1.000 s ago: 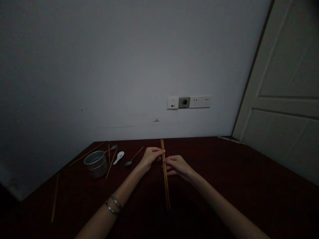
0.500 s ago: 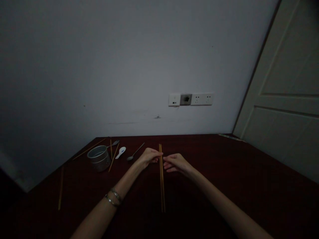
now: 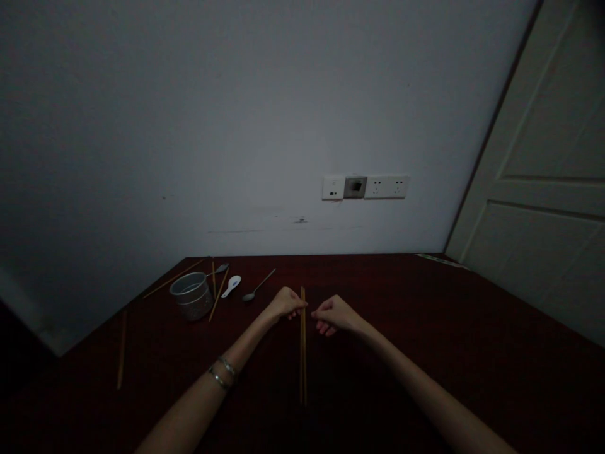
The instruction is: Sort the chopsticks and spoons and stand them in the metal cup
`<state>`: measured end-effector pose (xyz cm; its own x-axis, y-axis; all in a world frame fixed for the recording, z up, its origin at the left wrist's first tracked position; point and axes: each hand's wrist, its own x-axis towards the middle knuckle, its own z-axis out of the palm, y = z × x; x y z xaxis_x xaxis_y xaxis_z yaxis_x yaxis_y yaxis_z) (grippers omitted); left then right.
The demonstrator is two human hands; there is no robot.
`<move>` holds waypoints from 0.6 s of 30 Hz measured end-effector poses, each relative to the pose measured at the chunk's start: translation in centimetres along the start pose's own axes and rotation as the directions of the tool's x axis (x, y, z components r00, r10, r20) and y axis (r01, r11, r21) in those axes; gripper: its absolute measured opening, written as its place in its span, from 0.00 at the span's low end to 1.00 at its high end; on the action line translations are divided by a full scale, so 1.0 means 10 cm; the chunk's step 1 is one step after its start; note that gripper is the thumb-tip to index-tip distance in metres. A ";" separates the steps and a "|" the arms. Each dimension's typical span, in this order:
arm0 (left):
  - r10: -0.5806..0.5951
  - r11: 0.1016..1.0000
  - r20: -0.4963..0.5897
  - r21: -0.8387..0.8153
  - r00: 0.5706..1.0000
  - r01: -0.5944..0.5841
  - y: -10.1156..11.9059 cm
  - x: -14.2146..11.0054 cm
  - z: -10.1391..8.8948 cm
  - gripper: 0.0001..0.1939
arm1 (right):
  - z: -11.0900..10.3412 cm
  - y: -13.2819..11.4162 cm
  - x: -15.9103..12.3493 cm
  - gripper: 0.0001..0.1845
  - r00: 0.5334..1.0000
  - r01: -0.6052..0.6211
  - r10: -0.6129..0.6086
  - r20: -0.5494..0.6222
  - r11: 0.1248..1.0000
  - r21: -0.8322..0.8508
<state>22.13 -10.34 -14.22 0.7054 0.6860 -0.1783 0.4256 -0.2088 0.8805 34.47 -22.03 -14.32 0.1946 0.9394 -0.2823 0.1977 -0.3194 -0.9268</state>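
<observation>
Two long wooden chopsticks [image 3: 303, 359] stand side by side in the middle of the view, running toward me over the dark red table. My left hand [image 3: 287, 302] pinches them near their far end, thumb across them. Just to their right is my right hand [image 3: 333, 315], its thumb and forefinger drawn together and the other fingers curled, a small gap from the chopsticks. I see nothing in that hand.
On the left stand a clear round container [image 3: 191, 296], loose chopsticks [image 3: 121, 350], a white spoon [image 3: 231, 285] and a metal spoon [image 3: 258, 287]. Another metal utensil [image 3: 220, 270] lies behind the container. A wall with sockets [image 3: 385, 186] rises behind the table [image 3: 401, 296].
My right hand has drawn its fingers in and moved slightly off the chopsticks. My left hand has come a little nearer with the chopsticks. The view has shifted slightly.
</observation>
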 end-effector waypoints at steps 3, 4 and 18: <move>0.006 0.996 -0.001 0.089 1.000 -0.005 -0.06 0.03 0.00 0.16 | 0.17 0.01 -0.03 0.13 0.998 0.063 -0.065 -0.006 0.982 -0.177; 0.005 0.994 -0.002 0.112 1.000 -0.005 -0.07 0.04 0.01 0.16 | 0.21 0.02 -0.04 0.14 0.994 0.099 -0.105 -0.013 0.965 -0.244; 0.063 0.883 -0.053 0.469 0.997 -0.031 -0.09 0.06 0.03 0.12 | 0.46 -0.06 -0.20 0.12 0.965 0.038 -0.227 -0.129 0.609 -0.792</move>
<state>22.32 -9.97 -15.23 0.6997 0.7075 -0.0993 0.6200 -0.5323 0.5764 29.54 -23.14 -14.32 0.2664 0.9634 -0.0301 0.8888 -0.2576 -0.3791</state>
